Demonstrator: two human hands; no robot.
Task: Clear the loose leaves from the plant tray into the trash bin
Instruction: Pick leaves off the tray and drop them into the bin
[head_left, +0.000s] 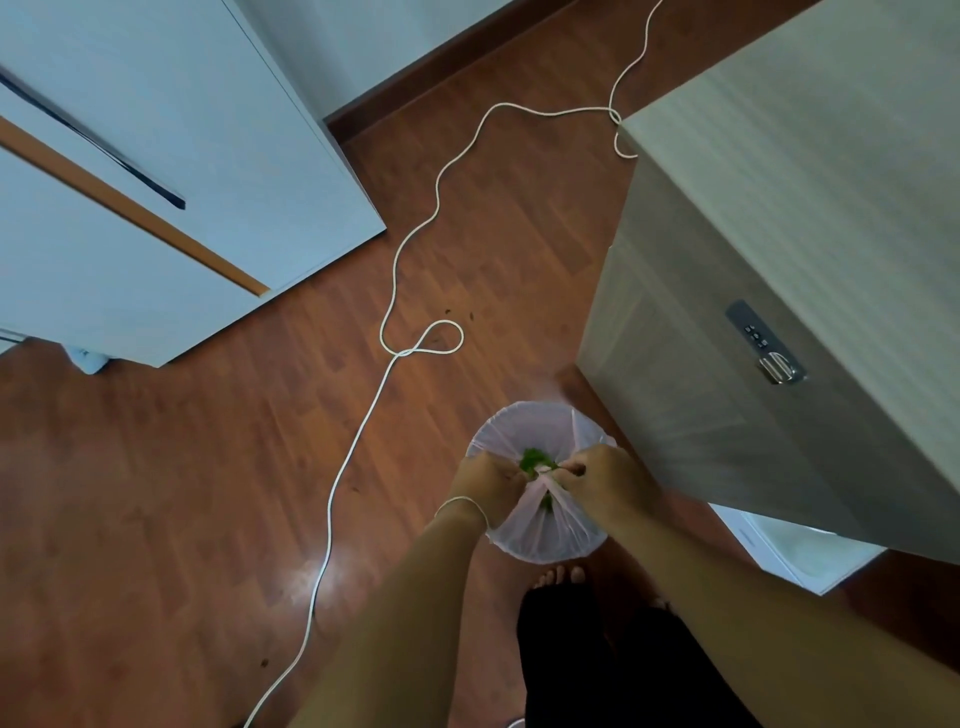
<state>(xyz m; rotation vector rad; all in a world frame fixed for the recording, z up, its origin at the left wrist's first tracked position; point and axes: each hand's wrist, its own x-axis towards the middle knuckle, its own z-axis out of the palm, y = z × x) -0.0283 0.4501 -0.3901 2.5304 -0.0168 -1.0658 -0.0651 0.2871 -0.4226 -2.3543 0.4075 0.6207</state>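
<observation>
A round trash bin (524, 423) lined with a thin white plastic bag stands on the wooden floor, right in front of my feet. Green leaves (688, 460) is not the spot; the green leaves (532, 460) show inside the bag, between my hands. My left hand (488, 483) pinches the bag's edge on the left side. My right hand (602, 475) pinches a bunched strip of the bag at the middle, pulling it taut across the opening. No plant tray is in view.
A white cable (395, 291) snakes across the floor from the back wall past my left side. A pale wood door with a lock (769, 348) stands close on the right of the bin. A white cabinet (156, 182) fills the upper left. Small debris specks (447, 310) lie on the floor.
</observation>
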